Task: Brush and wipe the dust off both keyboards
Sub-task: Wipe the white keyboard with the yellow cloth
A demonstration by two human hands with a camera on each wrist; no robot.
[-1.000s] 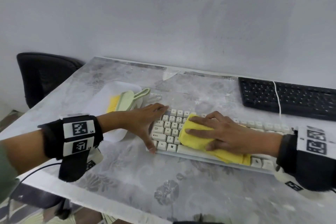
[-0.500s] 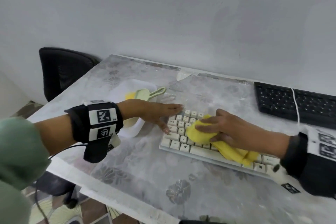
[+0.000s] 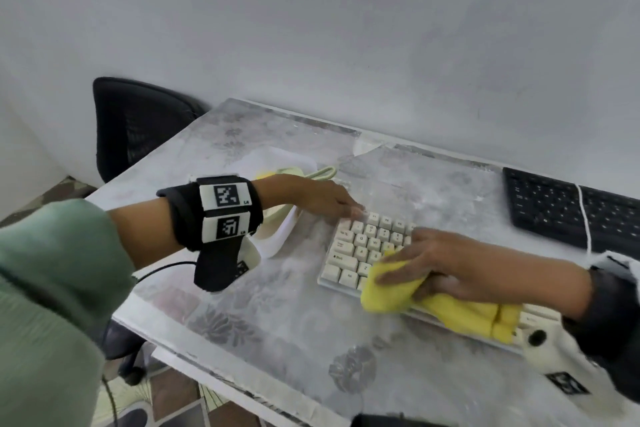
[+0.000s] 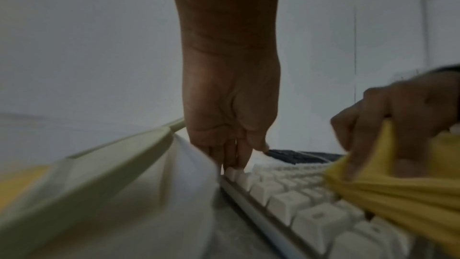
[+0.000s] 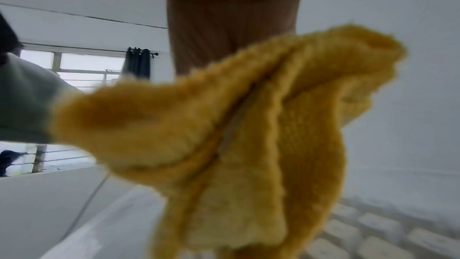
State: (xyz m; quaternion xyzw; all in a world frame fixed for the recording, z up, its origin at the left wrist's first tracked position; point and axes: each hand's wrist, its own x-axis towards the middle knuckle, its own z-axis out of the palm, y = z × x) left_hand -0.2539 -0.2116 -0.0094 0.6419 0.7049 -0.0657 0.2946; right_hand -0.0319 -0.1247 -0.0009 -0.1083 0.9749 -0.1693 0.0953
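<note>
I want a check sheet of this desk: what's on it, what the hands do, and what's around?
Surface: grey patterned table, dusty-looking.
Job's things: white keyboard; yellow cloth on it; black keyboard behind; brush in white tray.
Clutter: nothing seen.
Grips: left hand flat, fingertips on white keyboard's corner; right hand bunches cloth.
Cables: white cable over black keyboard; black wire below left wrist.
Surroundings: black chair, grey wall.

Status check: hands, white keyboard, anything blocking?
Left hand flat, fingertips on white keyboard's far-left corner. Right hand grips cloth on the near keys. Black keyboard untouched. Nothing blocking.
</note>
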